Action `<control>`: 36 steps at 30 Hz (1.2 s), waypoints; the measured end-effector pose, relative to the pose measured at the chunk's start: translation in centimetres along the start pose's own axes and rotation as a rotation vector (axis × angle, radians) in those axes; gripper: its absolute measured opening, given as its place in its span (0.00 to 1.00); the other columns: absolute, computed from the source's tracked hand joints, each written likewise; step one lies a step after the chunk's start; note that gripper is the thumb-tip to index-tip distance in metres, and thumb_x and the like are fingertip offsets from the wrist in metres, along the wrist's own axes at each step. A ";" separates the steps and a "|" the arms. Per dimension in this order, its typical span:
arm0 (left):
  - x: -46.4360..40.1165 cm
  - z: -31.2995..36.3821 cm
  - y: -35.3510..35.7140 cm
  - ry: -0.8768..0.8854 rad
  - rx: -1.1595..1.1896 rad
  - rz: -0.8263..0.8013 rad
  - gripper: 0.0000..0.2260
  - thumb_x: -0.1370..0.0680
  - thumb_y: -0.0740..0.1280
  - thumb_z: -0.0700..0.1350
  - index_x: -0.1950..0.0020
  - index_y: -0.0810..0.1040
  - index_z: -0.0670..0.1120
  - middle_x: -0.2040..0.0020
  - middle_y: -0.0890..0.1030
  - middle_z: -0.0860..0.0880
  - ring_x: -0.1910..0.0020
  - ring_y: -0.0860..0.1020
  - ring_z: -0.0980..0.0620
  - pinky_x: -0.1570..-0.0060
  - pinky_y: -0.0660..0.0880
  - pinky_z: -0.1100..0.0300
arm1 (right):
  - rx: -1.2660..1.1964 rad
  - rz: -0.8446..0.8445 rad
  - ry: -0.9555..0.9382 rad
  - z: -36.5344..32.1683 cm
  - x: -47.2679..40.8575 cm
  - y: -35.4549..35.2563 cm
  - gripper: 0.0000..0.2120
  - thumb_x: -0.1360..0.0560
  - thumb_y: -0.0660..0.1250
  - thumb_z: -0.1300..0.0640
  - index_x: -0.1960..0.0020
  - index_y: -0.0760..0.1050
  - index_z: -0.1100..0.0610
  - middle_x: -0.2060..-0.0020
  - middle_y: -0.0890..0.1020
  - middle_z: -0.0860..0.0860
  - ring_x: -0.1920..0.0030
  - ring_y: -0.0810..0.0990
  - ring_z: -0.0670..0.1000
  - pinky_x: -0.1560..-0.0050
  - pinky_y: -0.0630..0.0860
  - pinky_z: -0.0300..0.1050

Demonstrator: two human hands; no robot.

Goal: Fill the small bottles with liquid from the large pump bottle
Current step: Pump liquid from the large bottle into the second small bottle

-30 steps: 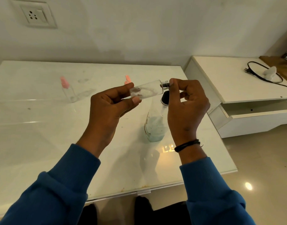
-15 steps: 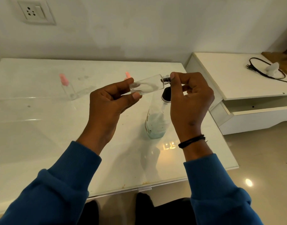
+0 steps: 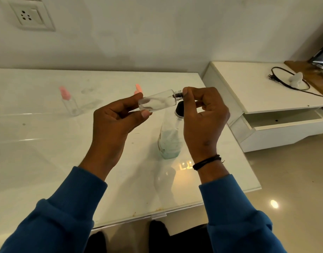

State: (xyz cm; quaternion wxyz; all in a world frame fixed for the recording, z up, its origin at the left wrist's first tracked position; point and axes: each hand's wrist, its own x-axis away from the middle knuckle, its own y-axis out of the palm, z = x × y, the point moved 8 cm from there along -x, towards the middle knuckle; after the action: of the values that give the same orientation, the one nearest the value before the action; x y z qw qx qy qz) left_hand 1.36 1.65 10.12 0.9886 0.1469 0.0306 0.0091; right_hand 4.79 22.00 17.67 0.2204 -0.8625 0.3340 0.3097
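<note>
My left hand [image 3: 115, 123] holds a small clear bottle [image 3: 158, 103] on its side above the table, thumb and fingers round its base. My right hand [image 3: 202, 115] pinches the dark cap [image 3: 178, 94] at the bottle's neck. Below them stands the large clear bottle [image 3: 168, 143] with pale blue-green liquid at the bottom and a black top [image 3: 179, 110], partly hidden by my right hand. A second small bottle with a pink cap [image 3: 69, 103] stands at the far left of the white table [image 3: 47, 152]. A third pink cap [image 3: 138, 89] peeks out behind my left hand.
A low white cabinet [image 3: 266, 92] with an open drawer [image 3: 288, 123] stands right of the table. A black cable [image 3: 284, 81] and a white object [image 3: 295, 80] lie on it. A wall socket [image 3: 27, 15] is at the upper left. Tiled floor lies to the right.
Both hands and the small bottle have stayed almost in place. The right fingers have shifted slightly on the cap.
</note>
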 end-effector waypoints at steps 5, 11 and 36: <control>0.0 -0.6 0.5 0.011 0.007 -0.023 0.24 0.32 0.77 0.44 0.36 0.82 0.43 0.41 0.85 0.44 0.40 0.83 0.41 0.36 0.77 0.43 | 0.016 -0.014 0.007 0.0 -0.5 -0.4 0.08 0.23 0.72 0.57 0.58 0.77 0.46 0.61 0.83 0.44 0.60 0.82 0.50 0.60 0.78 0.42; -0.3 -0.3 0.0 0.035 0.020 -0.008 0.24 0.33 0.77 0.42 0.37 0.82 0.43 0.42 0.86 0.44 0.41 0.83 0.42 0.37 0.78 0.45 | -0.001 -0.017 0.002 0.2 0.1 0.0 0.07 0.23 0.71 0.60 0.58 0.78 0.50 0.61 0.82 0.46 0.60 0.81 0.48 0.60 0.74 0.33; -0.3 0.4 0.5 0.055 0.075 0.002 0.22 0.35 0.77 0.43 0.41 0.83 0.45 0.44 0.86 0.45 0.42 0.84 0.44 0.39 0.80 0.48 | -0.017 0.032 0.038 0.5 -0.4 -0.2 0.09 0.23 0.71 0.60 0.60 0.76 0.51 0.65 0.80 0.48 0.64 0.77 0.43 0.62 0.70 0.26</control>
State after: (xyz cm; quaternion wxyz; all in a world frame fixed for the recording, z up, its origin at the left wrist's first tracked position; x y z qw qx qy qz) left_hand 1.11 2.04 10.64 0.9812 0.1835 0.0578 0.0130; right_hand 4.49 22.56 17.56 0.2015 -0.8646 0.3493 0.2997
